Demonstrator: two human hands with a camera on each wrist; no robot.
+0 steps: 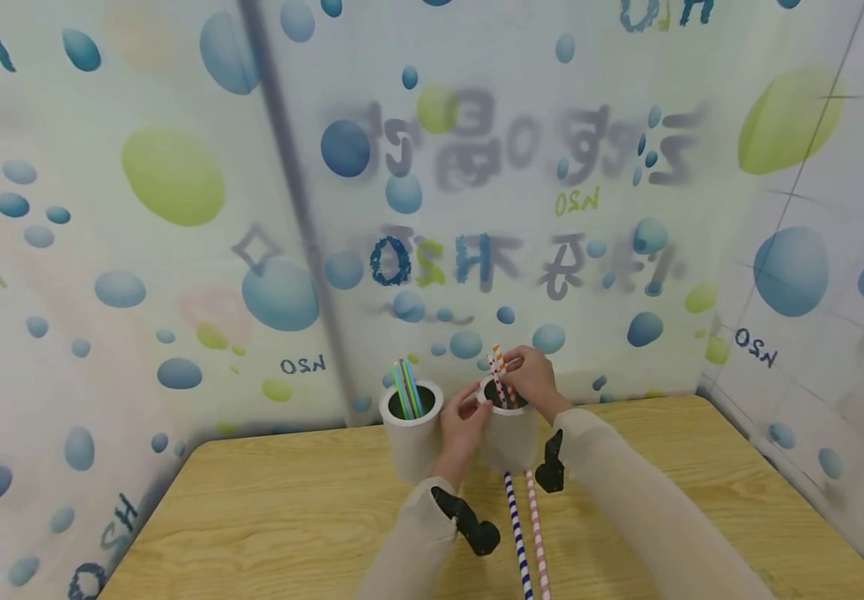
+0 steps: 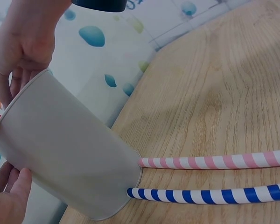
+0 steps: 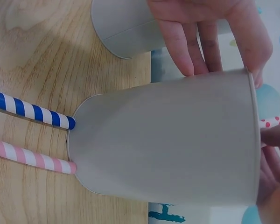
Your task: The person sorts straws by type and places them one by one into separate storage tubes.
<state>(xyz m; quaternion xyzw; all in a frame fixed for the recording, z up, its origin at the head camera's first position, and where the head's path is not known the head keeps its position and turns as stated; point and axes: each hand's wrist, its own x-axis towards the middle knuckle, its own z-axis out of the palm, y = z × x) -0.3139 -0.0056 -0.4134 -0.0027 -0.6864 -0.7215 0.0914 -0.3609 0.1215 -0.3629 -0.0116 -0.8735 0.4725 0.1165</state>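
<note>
A white bucket (image 1: 509,437) stands on the table with a red-dotted paper straw (image 1: 496,379) and an orange-striped paper straw (image 1: 500,358) poking out of its mouth. My left hand (image 1: 465,425) grips this bucket at its rim, thumb over the edge and fingers against the outside wall, as the right wrist view shows. Over the opening, my right hand (image 1: 531,375) pinches the orange-striped straw; its fingertips are partly hidden behind the rim in both wrist views. A blue-striped straw (image 2: 207,196) and a pink-striped straw (image 2: 214,162) lie on the table, ends touching the bucket's base.
Left of the hands stands a second white bucket (image 1: 411,446), holding several bright plastic straws (image 1: 407,387) in green, blue and purple. The wooden table (image 1: 274,500) ends at a wall covering (image 1: 177,317) printed with coloured drops.
</note>
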